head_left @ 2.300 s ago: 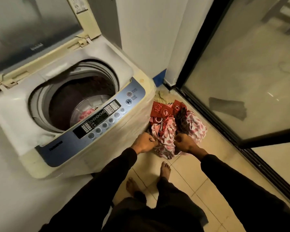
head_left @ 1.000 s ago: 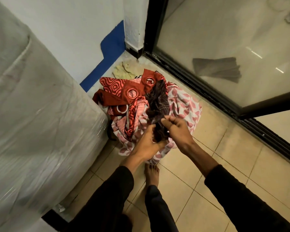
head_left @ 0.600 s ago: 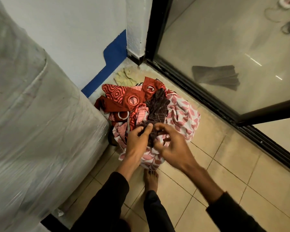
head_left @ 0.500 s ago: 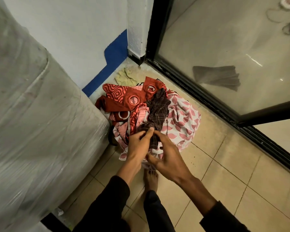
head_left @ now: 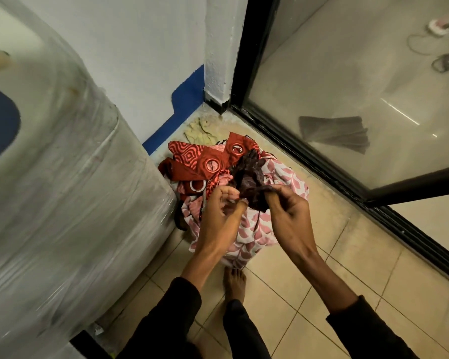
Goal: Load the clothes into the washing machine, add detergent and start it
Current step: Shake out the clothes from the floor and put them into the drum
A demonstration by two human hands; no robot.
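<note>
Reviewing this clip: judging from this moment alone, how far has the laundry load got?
Early, by the look of it. Done: nothing can be confirmed, since the washing machine shows only its side, not the drum. In hand: the left hand and right hand both grip a dark brown garment above the pile of clothes on the floor. Left: the pink and red pieces, detergent, and starting.

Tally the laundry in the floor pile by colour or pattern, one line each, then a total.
Red patterned curtain with metal eyelets: 1
Pink and white leaf-print cloth: 1
Dark brown garment, gripped by both hands: 1
Total: 3 pieces visible; more may lie hidden underneath.
</note>
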